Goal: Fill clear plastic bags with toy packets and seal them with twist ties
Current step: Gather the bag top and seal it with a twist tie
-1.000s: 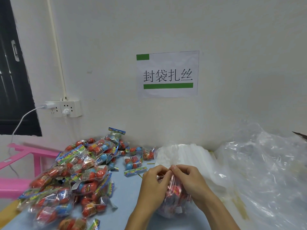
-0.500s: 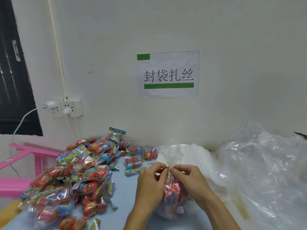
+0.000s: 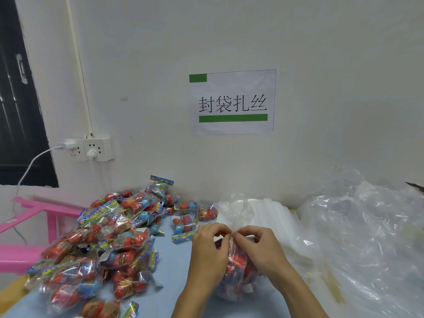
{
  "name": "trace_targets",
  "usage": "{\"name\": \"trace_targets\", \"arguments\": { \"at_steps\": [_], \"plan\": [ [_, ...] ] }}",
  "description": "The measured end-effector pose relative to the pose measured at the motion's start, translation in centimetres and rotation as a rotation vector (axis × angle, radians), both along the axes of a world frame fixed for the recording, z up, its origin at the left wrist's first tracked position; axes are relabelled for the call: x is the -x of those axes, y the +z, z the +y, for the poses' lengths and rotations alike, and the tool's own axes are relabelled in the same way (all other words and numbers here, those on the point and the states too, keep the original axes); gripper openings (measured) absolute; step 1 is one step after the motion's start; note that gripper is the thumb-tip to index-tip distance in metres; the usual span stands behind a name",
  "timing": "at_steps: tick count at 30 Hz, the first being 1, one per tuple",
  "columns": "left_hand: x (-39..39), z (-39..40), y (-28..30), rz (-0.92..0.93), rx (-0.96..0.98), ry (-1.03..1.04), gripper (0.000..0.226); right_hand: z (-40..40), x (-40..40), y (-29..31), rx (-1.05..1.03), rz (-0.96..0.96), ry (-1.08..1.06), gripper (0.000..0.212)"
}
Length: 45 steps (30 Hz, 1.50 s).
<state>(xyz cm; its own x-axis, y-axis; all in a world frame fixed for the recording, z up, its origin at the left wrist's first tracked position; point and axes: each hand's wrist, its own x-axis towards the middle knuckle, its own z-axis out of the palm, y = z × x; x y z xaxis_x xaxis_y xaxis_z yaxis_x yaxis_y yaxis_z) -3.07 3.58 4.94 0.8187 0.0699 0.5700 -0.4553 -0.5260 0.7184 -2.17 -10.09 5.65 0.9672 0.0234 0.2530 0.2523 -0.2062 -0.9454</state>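
A clear plastic bag (image 3: 236, 276) filled with red toy packets stands on the blue table (image 3: 174, 267) in front of me. Its gathered neck rises between my hands, with a thin gold twist tie (image 3: 231, 234) around it. My left hand (image 3: 210, 251) pinches the tie and neck from the left. My right hand (image 3: 259, 246) pinches them from the right, fingertips almost meeting. The loose top of the bag fans out above the tie.
A heap of toy packets (image 3: 103, 244) in red and blue covers the table's left side. A stack of empty clear bags (image 3: 270, 216) lies behind my hands, with crumpled plastic sheeting (image 3: 367, 237) to the right. Pink furniture (image 3: 27, 226) stands at the left.
The bag's top has come up from under my fingers and now fans out above the tie. My hands have stayed at the neck, working the tie.
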Motion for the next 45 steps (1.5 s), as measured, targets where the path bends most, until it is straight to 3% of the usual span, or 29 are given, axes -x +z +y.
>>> {"name": "trace_targets", "arguments": {
  "at_steps": [7, 15, 26, 31, 36, 42, 45],
  "plan": [
    [-0.1, 0.0, 0.0, 0.021, 0.058, -0.030, 0.026, 0.3, -0.1, -0.3, 0.081, -0.067, -0.022, 0.018],
    [-0.3, -0.1, -0.3, 0.159, 0.292, -0.053, 0.017, 0.5, -0.3, -0.5, 0.022, -0.055, -0.061, 0.027],
    [-0.2, -0.2, -0.4, 0.118, 0.324, -0.040, 0.027, 0.5, -0.7, -0.9, -0.087, -0.018, -0.082, 0.020],
    [-0.1, 0.1, -0.3, 0.202, 0.431, -0.086, 0.036, 0.5, -0.8, -1.1, -0.107, 0.004, -0.096, 0.013],
    [-0.2, 0.2, -0.3, 0.226, 0.436, -0.111, 0.031, 0.6, -0.7, -1.0, -0.131, 0.019, -0.095, 0.010],
    [-0.3, 0.3, -0.5, 0.267, 0.452, -0.147, 0.036, 0.4, -0.4, -0.7, -0.144, 0.032, -0.040, 0.012],
    [-0.4, 0.3, -0.6, 0.268, 0.430, -0.157, 0.036, 0.3, -0.1, -0.4, -0.093, 0.019, 0.016, 0.025]
  ]
}}
